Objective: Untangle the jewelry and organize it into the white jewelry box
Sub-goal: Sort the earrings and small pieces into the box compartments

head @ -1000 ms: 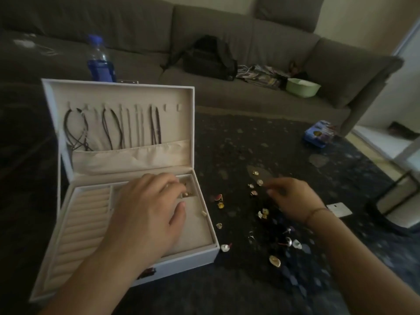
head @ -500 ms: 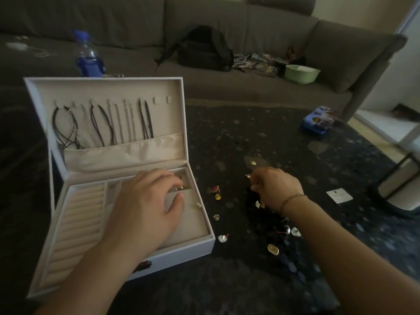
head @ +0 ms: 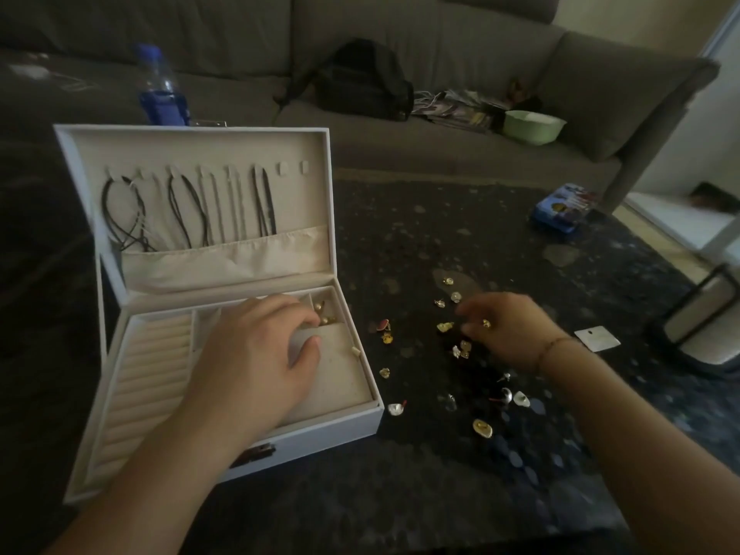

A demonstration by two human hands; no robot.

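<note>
The white jewelry box stands open on the dark table, with several cord necklaces hanging in its lid. My left hand rests inside the box. Its fingertips are at the small back-right compartment, which holds gold earrings, and its thumb lies on the large tray. To the right, loose earrings and pendants lie scattered on the table. My right hand hovers over them, blurred, with a small gold earring pinched at its fingertips.
A blue-labelled bottle stands behind the box. A blue tin and a white card lie on the table's right side. The sofa behind holds a black bag and a green bowl.
My right hand reached left into the scattered pieces and now has a gold earring at its fingertips. My left hand stayed in the box.
</note>
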